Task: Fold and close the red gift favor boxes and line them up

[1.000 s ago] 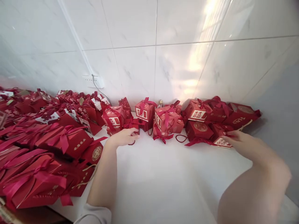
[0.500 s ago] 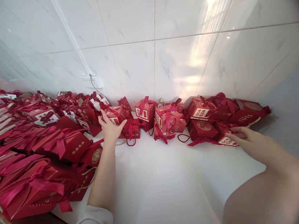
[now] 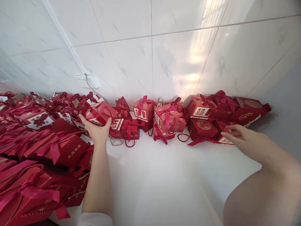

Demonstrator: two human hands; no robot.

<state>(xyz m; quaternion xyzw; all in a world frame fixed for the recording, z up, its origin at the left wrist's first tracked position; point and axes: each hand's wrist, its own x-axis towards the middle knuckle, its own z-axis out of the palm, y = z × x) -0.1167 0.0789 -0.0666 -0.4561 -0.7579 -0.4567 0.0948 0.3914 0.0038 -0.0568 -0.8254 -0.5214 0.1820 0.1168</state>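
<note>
My left hand (image 3: 97, 131) has its fingers and thumb around a red gift box (image 3: 100, 113), which it holds tilted and raised above the boxes at the left of the row. Just right of this hand, a lower box with a white label (image 3: 117, 124) stands beside a ribboned box (image 3: 130, 129). At the right end, my right hand (image 3: 242, 136) curves around the side of another red gift box (image 3: 219, 127), thumb in front and fingers over its edge. Part of that box is hidden behind the hand.
A dense heap of red gift boxes (image 3: 56, 146) with ribbons and cord handles fills the left. Stacked boxes (image 3: 166, 117) line the tiled wall (image 3: 131, 66) along the back of the white tabletop (image 3: 164, 175). A cable runs from a wall socket (image 3: 81, 81).
My left hand has lifted the gift box off the row and carried it left, uncovering a labelled box beneath. Another hand at the left edge is gone from view. My right hand stays at its box.
</note>
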